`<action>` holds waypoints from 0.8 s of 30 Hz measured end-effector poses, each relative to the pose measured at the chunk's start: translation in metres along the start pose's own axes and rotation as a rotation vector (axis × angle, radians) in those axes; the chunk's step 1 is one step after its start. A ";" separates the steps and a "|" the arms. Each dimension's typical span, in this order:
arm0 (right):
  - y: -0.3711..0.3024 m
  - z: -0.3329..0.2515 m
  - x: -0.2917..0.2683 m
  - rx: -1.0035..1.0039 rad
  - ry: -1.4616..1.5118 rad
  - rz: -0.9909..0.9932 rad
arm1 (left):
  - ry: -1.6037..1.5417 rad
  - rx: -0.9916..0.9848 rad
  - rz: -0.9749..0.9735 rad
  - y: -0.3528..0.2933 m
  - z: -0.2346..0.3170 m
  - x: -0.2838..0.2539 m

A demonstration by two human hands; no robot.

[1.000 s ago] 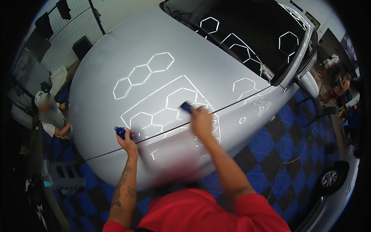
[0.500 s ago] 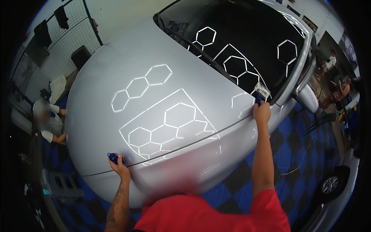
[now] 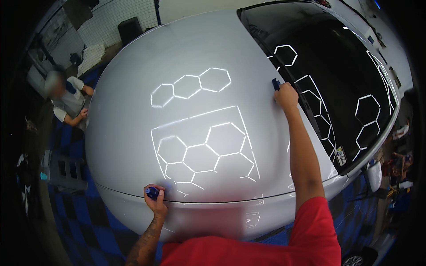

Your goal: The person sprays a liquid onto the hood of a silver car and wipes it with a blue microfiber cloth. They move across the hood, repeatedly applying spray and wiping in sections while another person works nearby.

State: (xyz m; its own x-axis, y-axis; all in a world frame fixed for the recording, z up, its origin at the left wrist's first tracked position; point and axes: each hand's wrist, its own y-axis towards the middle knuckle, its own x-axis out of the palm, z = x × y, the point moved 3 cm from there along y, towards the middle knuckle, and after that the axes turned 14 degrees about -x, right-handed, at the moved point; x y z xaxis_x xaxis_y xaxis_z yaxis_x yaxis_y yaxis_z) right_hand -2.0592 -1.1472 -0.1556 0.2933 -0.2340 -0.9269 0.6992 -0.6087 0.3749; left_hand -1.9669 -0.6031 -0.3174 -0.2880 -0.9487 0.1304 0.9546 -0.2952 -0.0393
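Observation:
A silver car hood [image 3: 128,71] fills the middle of the view, with bright hexagonal light reflections across it. My left hand [image 3: 156,205] is closed around a small dark blue bottle [image 3: 152,192], held over the near edge of the hood by the fender seam. Farther off, my right hand [image 3: 287,97] grips a small dark blue applicator block [image 3: 276,84] at the hood's rear, beside the base of the windshield [image 3: 337,71]. The block appears to touch the paint. My fingers partly hide both items.
Another person [image 3: 71,97] stands at the car's front on the left. A grey plastic stool [image 3: 66,170] is on the blue and black tiled floor [image 3: 100,221]. The side mirror [image 3: 375,175] juts out at right. A printed sticker [image 3: 341,156] is on the windshield's lower corner.
My right hand has moved with the applicator from the near windshield corner to farther across the hood's rear. My left hand still holds the bottle near the seam. The view has turned.

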 end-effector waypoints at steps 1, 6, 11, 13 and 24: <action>0.002 -0.023 0.011 0.006 0.010 -0.018 | -0.017 -0.007 0.002 -0.001 -0.002 0.000; -0.057 -0.223 0.057 -0.300 0.262 0.078 | 0.006 0.007 -0.003 -0.001 0.002 0.002; -0.112 -0.392 0.059 -0.678 0.381 -0.054 | -0.025 -0.044 0.001 0.001 0.012 0.006; -0.111 -0.376 0.064 -0.617 0.373 -0.063 | -0.056 -0.119 0.025 0.004 0.011 0.005; -0.080 0.089 -0.008 0.189 0.094 0.140 | -0.024 0.074 0.017 0.046 0.000 -0.017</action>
State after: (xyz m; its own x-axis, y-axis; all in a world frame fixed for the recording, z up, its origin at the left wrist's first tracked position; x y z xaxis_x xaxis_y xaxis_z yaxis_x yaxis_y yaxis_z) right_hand -2.1760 -1.1643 -0.1792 0.4441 -0.2597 -0.8575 0.5156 -0.7086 0.4816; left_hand -1.9183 -0.6009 -0.3211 -0.2706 -0.9503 0.1536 0.9626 -0.2690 0.0318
